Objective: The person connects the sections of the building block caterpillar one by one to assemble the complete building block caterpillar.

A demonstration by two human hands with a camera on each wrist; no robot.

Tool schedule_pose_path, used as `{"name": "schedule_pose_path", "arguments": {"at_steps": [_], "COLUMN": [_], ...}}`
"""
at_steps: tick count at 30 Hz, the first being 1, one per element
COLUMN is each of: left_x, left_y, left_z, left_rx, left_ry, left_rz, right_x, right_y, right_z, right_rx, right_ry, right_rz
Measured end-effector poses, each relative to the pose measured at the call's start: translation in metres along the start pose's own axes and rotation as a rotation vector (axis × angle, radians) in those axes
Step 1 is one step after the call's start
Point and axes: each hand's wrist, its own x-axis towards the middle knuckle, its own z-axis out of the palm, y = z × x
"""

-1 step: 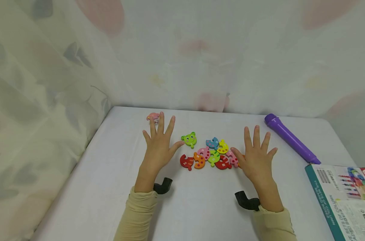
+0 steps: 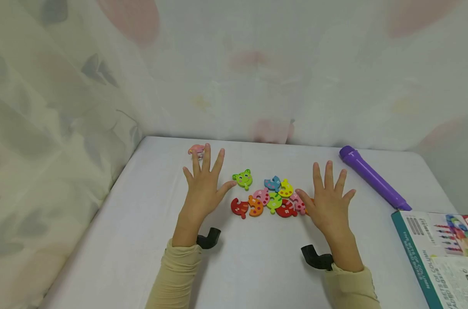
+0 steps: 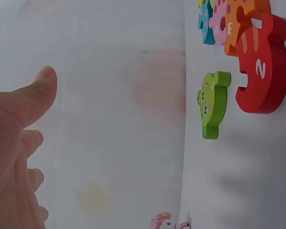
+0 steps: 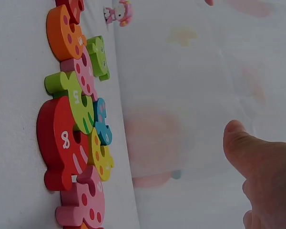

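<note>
My left hand (image 2: 203, 189) is held above the table with its fingers spread, holding nothing. Right of its thumb lies a green frog-face puzzle piece (image 2: 243, 179). Beyond its fingertips is a small pink-haired figurine (image 2: 195, 149), partly covered by them. My right hand (image 2: 330, 206), also spread and holding nothing, hovers at the right end of a cluster of numbered puzzle pieces and hides part of an orange one. In the cluster are a red piece marked 2 (image 3: 264, 67), an orange piece marked 3 (image 2: 255, 206) and a red piece marked 8 (image 4: 62, 143).
A purple toy microphone (image 2: 374, 177) lies slanted at the back right of the white table (image 2: 257, 266). In front of it, a box with a teal side (image 2: 415, 262) sits at the right edge. Patterned cloth (image 2: 56, 150) hangs along the left and back.
</note>
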Motion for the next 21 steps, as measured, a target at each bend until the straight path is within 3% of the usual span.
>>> {"name": "schedule_pose_path", "arguments": {"at_steps": [16, 21], "left_x": [0.006, 0.010], "left_y": [-0.005, -0.008], "left_z": [-0.007, -0.007], "left_rx": [0.042, 0.052], "left_ry": [-0.041, -0.098], "left_rz": [0.058, 0.097], "right_x": [0.004, 0.005], "right_y": [0.003, 0.004], "right_z": [-0.009, -0.012], "right_rx": [-0.023, -0.035], "right_ry": [-0.012, -0.051], "right_rz": [0.007, -0.002]}}
